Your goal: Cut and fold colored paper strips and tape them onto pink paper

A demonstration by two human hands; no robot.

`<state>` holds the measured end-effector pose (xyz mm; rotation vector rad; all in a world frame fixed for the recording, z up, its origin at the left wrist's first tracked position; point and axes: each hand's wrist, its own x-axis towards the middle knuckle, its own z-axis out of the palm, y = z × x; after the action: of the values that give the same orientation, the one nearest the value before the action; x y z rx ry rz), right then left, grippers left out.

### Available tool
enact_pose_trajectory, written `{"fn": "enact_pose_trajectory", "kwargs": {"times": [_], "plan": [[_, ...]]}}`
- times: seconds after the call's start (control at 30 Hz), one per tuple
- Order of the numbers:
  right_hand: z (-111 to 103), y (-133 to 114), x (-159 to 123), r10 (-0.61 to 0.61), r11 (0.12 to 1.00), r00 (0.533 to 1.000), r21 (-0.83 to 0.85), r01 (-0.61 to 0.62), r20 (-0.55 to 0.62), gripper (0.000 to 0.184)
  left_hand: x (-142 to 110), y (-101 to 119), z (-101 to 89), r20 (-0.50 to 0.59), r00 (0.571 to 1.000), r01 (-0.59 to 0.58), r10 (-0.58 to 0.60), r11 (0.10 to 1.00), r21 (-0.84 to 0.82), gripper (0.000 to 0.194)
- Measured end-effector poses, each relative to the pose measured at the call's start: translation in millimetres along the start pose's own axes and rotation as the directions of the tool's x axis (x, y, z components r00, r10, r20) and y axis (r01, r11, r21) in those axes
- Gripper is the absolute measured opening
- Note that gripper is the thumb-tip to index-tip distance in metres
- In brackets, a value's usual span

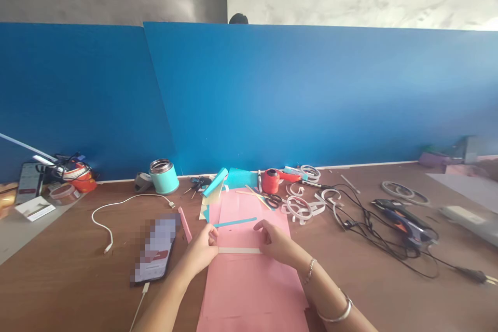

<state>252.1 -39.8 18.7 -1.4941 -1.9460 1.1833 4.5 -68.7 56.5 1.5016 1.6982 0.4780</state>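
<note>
A narrow cream-white paper strip [239,250] stretches sideways across pink paper sheets [252,288]. My left hand [204,244] grips its left end, with thumb and fingers closed. The right end is pinched by my right hand [274,241], whose fingers curl over the pink paper. Where each end lies under the fingers is hidden. Just beyond the hands, a blue paper strip [236,222] rests on the pink paper. Dark-handled scissors [272,201] lie at the far edge of the sheets.
Left of the sheets are a phone [157,249], a white cable [128,198] and a turquoise jar [164,177]. To the right lie rolled white strips [299,207], a glue gun [406,223] and its dark cords. A blue partition [291,98] stands behind.
</note>
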Motion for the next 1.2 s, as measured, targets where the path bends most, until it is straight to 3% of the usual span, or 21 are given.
{"fn": "enact_pose_trajectory", "kwargs": {"times": [1.2], "plan": [[-4.7,-11.6,-5.6,-0.011,0.998,0.999,-0.054,0.013,0.041,0.052,1.2,-0.5,1.2,0.007,1.000,0.028,-0.028,0.998,0.059,0.030]]}}
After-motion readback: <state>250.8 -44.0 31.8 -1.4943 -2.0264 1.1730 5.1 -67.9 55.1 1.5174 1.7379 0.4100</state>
